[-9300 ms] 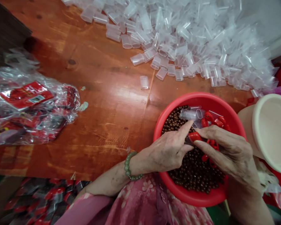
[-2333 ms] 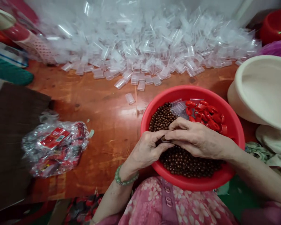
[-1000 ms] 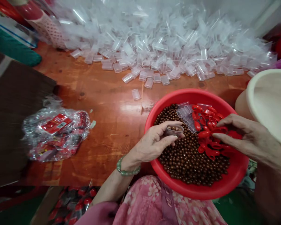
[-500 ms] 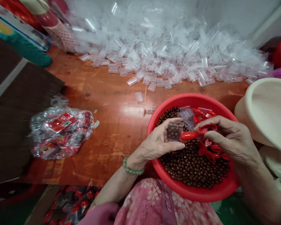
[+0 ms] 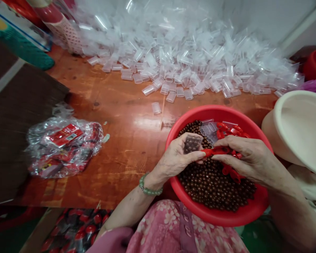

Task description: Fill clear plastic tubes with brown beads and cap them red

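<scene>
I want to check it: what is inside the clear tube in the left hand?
Brown beads fill the clear tube in the left hand; its lower end is hidden by the fingers.

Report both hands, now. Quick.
Left hand: closed, holding a clear plastic tube of brown beads.
Right hand: closed, pinching a red plastic piece.

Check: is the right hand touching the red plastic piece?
Touching. The head view shows the right hand gripping the red plastic piece.
</scene>
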Available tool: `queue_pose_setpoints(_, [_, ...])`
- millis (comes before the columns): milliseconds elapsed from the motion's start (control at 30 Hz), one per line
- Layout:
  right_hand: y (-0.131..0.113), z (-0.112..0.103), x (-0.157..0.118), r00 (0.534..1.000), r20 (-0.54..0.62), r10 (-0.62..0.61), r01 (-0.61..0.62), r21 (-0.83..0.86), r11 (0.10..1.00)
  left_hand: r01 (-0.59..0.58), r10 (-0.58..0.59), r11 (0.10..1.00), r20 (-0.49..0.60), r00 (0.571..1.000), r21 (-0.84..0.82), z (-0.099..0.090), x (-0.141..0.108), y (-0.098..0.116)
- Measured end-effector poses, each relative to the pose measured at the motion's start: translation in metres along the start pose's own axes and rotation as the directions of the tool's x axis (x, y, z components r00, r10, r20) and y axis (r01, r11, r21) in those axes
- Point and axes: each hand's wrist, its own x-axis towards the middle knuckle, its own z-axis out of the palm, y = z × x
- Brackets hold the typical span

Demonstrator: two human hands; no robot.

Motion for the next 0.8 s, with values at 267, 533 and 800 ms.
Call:
queue_pose_setpoints(267, [0.001, 0.022, 0.002, 0.917, -0.251, 0.311, -0.182, 0.430, 0.885, 0.014, -0.012, 0.995, 0.015, 1.000, -0.100, -0.001, 0.002, 0.001])
queue_pose_setpoints(533, [0.009, 0.054, 0.012, 0.900, -0.321, 0.295, -0.068, 0.565, 0.822, -0.117, 0.134, 0.982, -0.115, 0.984, 0.146, 0.002, -0.002, -0.001])
queue_pose_setpoints(800, [0.013, 0.053, 0.012, 0.948, -0.319, -0.005, 0.057, 0.152, 0.987, -0.109, 0.100, 0.991, -0.119, 0.988, -0.079, -0.001, -0.002, -0.003])
